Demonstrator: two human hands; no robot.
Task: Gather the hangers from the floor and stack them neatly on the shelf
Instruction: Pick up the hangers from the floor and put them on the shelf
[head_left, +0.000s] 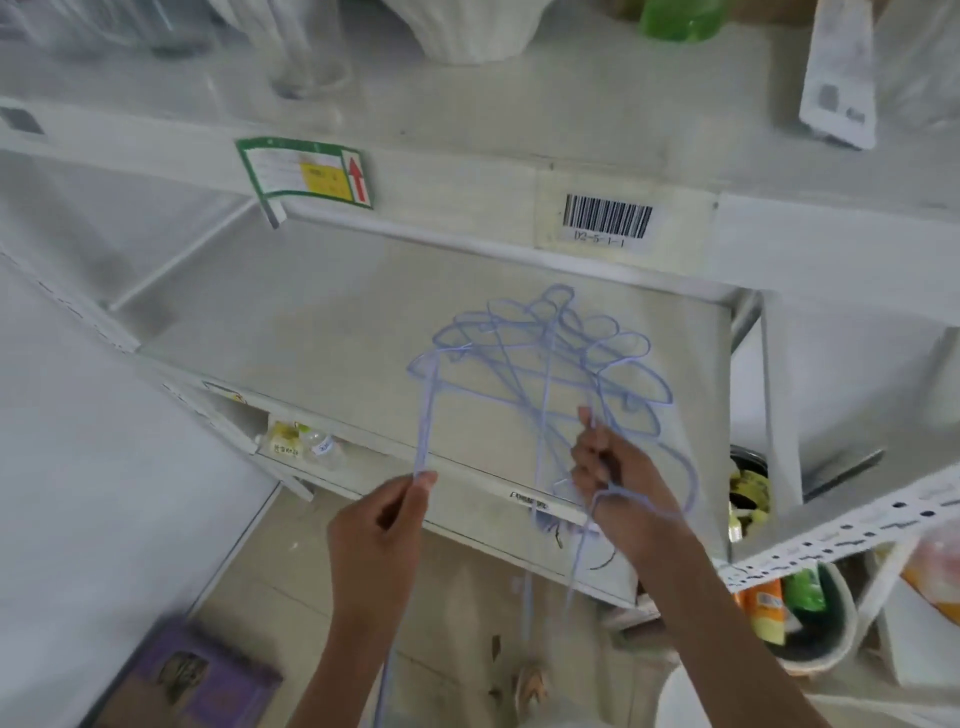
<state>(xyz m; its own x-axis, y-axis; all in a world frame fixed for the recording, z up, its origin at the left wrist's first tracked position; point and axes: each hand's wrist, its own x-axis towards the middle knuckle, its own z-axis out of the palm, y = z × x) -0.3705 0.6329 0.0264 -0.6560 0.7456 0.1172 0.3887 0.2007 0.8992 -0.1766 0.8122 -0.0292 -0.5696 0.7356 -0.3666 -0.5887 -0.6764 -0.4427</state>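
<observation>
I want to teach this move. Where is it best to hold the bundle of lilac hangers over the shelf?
Judging by the pose, grip the hangers at their straight bottom bars, from the near side: the hooks fan toward the shelf back. The left hand and right hand do this.

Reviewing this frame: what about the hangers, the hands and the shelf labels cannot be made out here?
Head view only:
- Hangers: count unreadable; the thin wires overlap in a tangle.
- Right hand: which wires it grips is unclear; its own fingers hide them.
- Left hand: pinches one wire, whose lower end runs off the bottom edge.
- Green-bordered label: text blurred.
- Floor: remaining hangers, if any, are hidden by arms and shelf.
</observation>
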